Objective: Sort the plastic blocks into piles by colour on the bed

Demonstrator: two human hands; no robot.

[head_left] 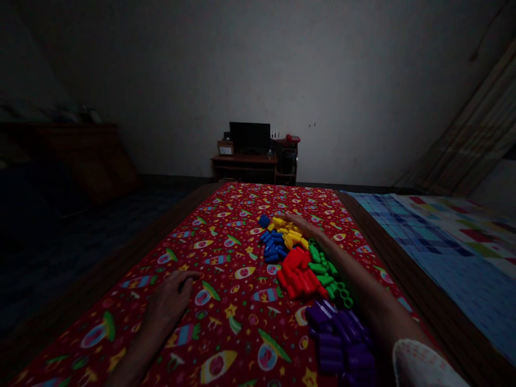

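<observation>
My right hand [300,223] reaches far forward on the right, its fingers stretched out along the far side of the yellow toy blocks [293,235]. It touches or nearly touches them; I cannot tell which. Blue blocks [274,247] lie left of the yellow ones, with one blue block [264,221] at the far end. Nearer are red blocks [300,274], green blocks [322,271] beside my right forearm, and purple blocks [342,338] closest to me. On the left, my left hand [170,296] rests on the cloth, loosely bent and holding nothing.
A red cloth [226,322] printed with rockets covers the long surface, with brown edges. Beyond it stands a desk [245,161] with a monitor [250,137]. Checkered bedding [427,258] lies to the right. A wooden cabinet [80,156] stands at left in dim light.
</observation>
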